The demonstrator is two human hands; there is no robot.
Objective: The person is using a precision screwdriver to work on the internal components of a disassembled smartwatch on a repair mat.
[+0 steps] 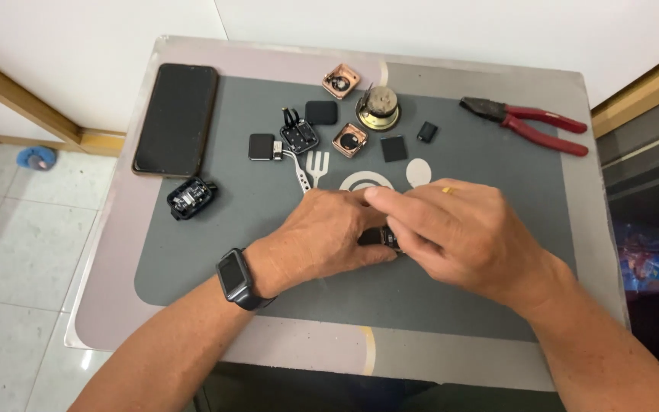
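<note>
From the head camera, both hands met over the middle of the grey mat. The left hand and the right hand were closed together on a small dark part, pinched between the fingertips of both; most of it was hidden, so its kind could not be told. Holding it from two sides, low over the mat, seemed to steady it for fine work. A dark watch sat on the left wrist, and a yellow ring showed on a right finger.

The rest lay spread in an arc beyond the hands, each piece apart from its neighbours, probably so that each could be found and picked singly: two copper-coloured cases, black square modules, flat black squares, a round brass part, and white tweezers. A black phone lay face up at the left edge, red pliers at the far right, both out of the working area.
</note>
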